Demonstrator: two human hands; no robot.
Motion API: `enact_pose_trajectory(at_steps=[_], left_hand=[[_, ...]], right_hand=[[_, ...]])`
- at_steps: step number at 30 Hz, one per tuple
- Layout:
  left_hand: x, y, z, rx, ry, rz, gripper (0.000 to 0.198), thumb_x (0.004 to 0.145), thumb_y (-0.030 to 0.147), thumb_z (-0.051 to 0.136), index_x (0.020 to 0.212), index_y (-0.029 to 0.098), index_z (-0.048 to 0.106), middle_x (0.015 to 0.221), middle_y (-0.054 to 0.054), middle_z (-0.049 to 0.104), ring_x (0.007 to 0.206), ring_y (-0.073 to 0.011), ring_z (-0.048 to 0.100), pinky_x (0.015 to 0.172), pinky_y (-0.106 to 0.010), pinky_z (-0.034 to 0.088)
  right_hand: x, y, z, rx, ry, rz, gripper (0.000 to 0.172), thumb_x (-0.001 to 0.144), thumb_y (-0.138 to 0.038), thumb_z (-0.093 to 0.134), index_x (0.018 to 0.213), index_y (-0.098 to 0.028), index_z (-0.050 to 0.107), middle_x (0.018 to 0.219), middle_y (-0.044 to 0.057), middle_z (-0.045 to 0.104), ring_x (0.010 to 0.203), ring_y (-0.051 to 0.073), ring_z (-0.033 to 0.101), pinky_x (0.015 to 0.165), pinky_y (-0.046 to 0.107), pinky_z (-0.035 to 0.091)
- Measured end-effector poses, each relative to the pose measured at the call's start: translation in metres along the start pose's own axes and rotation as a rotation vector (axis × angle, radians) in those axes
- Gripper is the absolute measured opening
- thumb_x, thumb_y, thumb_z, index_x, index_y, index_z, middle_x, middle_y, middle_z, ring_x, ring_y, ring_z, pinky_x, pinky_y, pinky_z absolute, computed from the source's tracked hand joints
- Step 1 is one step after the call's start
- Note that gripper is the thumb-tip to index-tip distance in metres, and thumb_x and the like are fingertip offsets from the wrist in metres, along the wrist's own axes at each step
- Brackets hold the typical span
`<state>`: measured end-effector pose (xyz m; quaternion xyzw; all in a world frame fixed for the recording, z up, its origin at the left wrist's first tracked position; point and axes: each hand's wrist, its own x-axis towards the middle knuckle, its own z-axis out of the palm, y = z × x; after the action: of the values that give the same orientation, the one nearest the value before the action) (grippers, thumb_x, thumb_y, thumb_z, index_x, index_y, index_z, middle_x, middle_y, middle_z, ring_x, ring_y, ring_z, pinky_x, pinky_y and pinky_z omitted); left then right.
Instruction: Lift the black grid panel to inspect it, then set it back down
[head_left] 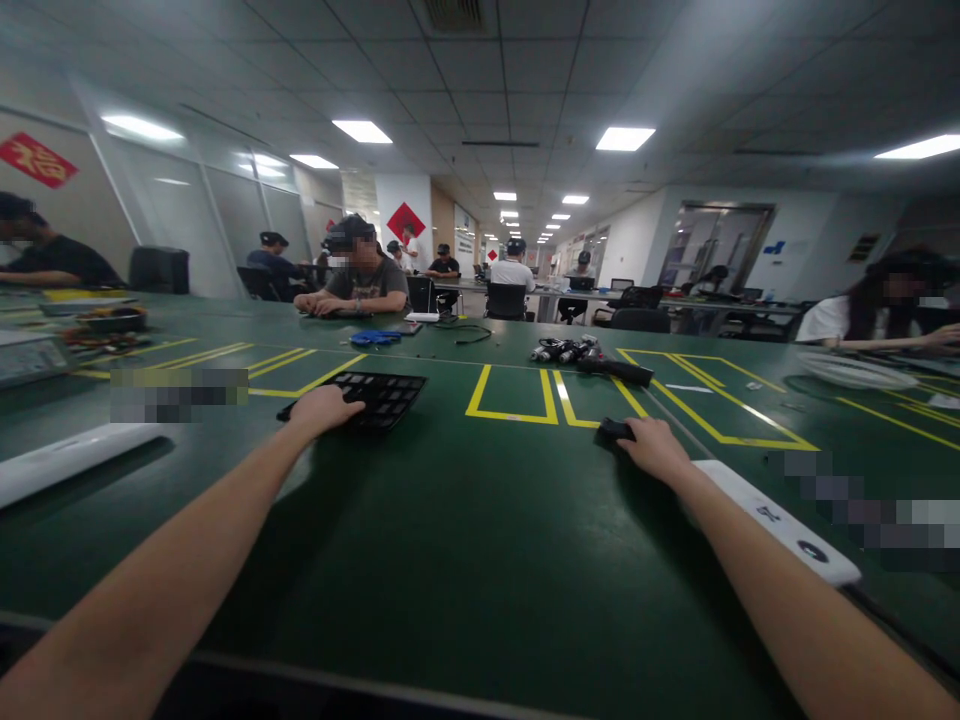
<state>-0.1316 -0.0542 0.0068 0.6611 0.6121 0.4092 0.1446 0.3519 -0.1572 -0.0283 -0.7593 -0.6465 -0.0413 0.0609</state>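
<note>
At the left, my left hand (328, 408) is closed on the near left part of a flat black panel (390, 392) with a grid of rectangles, thumb lying over its top. The panel sits tilted at or just above the green table; I cannot tell if it touches. On the right, my right hand (656, 447) has its fingers closed around a small dark object (613, 428), whose kind is too blurred to make out. Beyond that hand lie a bundle of dark and silvery parts (566, 350) and a black handle-like piece (615, 372).
Yellow tape outlines (514, 416) mark the green table (480, 540). A long white device (780, 525) lies beside my right forearm, another white bar (75, 460) at the left. Blue items (375, 338) lie farther back. A person (360, 275) sits across the table; another person (885, 310) sits at right.
</note>
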Motion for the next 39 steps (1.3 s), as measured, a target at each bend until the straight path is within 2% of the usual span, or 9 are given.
enact_pose_trajectory(at_steps=[3,5,11,19,24,27,32,36,39], left_hand=[[-0.017,0.039,0.024,0.142,-0.033,-0.077,0.029,0.059,0.032,0.07,0.042,0.016,0.052,0.038,-0.001,0.044,0.064,-0.0227,0.055,0.058,-0.026,0.037],[-0.037,0.071,0.048,0.072,-0.096,0.003,0.021,0.068,0.035,0.061,0.064,0.015,0.063,0.059,-0.003,0.06,0.068,-0.0205,0.057,0.06,-0.026,0.039],[-0.103,0.132,0.104,-0.369,-0.393,0.211,0.032,0.072,0.036,0.056,0.094,0.014,0.058,0.091,-0.007,0.064,0.081,-0.019,0.059,0.072,-0.029,0.045],[-0.124,0.121,0.121,-0.249,-0.444,0.302,0.044,0.068,0.044,0.06,0.098,0.013,0.054,0.067,0.0,0.052,0.062,-0.0128,0.049,0.056,-0.025,0.04],[-0.126,0.121,0.125,-0.174,-0.494,0.234,0.045,0.066,0.043,0.063,0.099,0.013,0.055,0.068,0.002,0.049,0.061,-0.0122,0.046,0.056,-0.025,0.038],[-0.118,0.127,0.114,-0.319,-0.51,0.024,0.031,0.069,0.027,0.06,0.097,0.013,0.056,0.082,-0.003,0.055,0.069,-0.0126,0.05,0.062,-0.025,0.042],[-0.098,0.126,0.093,-0.778,-0.287,-0.529,0.033,0.069,-0.009,0.039,0.094,0.009,0.05,0.083,-0.008,0.057,0.064,-0.008,0.055,0.065,-0.02,0.048],[-0.097,0.123,0.092,-0.857,-0.377,-0.55,0.004,0.081,0.008,0.045,0.08,0.01,0.048,0.061,-0.003,0.055,0.047,-0.0072,0.052,0.043,-0.016,0.043],[-0.103,0.123,0.093,-0.737,-0.519,-0.424,0.027,0.082,0.035,0.049,0.067,0.014,0.045,0.044,0.006,0.039,0.032,-0.0029,0.032,0.03,-0.013,0.019]], right_hand=[[-0.004,-0.022,-0.008,0.2,0.031,-0.127,0.037,0.08,-0.026,0.051,0.114,-0.013,0.053,0.11,0.011,0.058,0.102,0.021,0.052,0.086,0.029,0.039],[-0.013,-0.041,-0.013,0.423,0.046,-0.219,0.039,0.078,-0.024,0.053,0.116,-0.013,0.053,0.112,0.01,0.058,0.102,0.02,0.052,0.087,0.029,0.039],[-0.042,-0.08,-0.015,0.879,-0.012,-0.542,0.041,0.077,-0.025,0.056,0.117,-0.019,0.051,0.116,0.007,0.055,0.105,0.018,0.051,0.091,0.033,0.04],[-0.048,-0.093,-0.003,0.917,-0.018,-0.656,0.038,0.078,-0.028,0.053,0.115,-0.023,0.055,0.113,0.006,0.059,0.107,0.024,0.051,0.092,0.041,0.04],[-0.053,-0.108,-0.002,0.971,-0.015,-0.662,0.037,0.086,-0.03,0.04,0.121,-0.028,0.05,0.117,0.002,0.059,0.111,0.021,0.05,0.096,0.041,0.037],[-0.056,-0.112,-0.006,0.997,-0.004,-0.685,0.037,0.086,-0.032,0.039,0.122,-0.028,0.049,0.121,0.002,0.056,0.114,0.022,0.048,0.098,0.042,0.036],[-0.061,-0.109,-0.011,1.029,0.031,-0.727,0.04,0.084,-0.034,0.046,0.123,-0.026,0.048,0.129,0.003,0.049,0.119,0.022,0.044,0.101,0.04,0.033],[-0.061,-0.107,-0.009,1.053,0.061,-0.739,0.041,0.083,-0.033,0.047,0.123,-0.023,0.048,0.126,0.006,0.052,0.115,0.022,0.047,0.099,0.04,0.036],[-0.06,-0.108,-0.007,1.069,0.086,-0.738,0.042,0.083,-0.034,0.047,0.123,-0.022,0.048,0.125,0.007,0.053,0.115,0.022,0.048,0.098,0.042,0.037]])
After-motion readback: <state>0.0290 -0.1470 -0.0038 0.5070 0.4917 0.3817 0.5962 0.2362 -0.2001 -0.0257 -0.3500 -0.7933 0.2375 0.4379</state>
